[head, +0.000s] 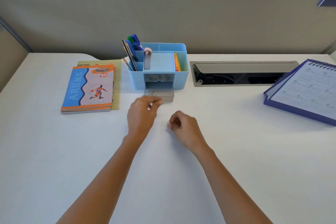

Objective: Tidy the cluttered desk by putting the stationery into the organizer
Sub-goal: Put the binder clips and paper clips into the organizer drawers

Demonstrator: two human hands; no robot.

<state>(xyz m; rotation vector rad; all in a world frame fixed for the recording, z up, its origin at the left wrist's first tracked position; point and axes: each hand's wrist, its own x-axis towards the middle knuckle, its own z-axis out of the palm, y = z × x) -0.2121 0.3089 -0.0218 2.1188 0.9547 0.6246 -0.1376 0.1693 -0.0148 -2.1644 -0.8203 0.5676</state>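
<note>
Drawer [160, 95]: small grey-clear tray, pulled out of the front of the blue organizer [158, 65] and resting on the desk [181, 169]. Long axis runs across the organizer's front face. Paper clips [153, 93] lie in its left half.

Left hand [142, 112]: just in front of the drawer's left front corner, fingertips touching or nearly touching the rim. Fingers curled in a pinch; motion blur, so whether they hold a clip cannot be told.

Right hand [183, 127]: further out from the organizer, apart from the drawer, loosely fisted; contents, if any, hidden.

Judgement: the left hand is nearer. Drawer lies straight ahead of its fingertips; likely drop, then push toward the organizer.

Notebooks [89, 88] lie left of the organizer, outside it.
</note>
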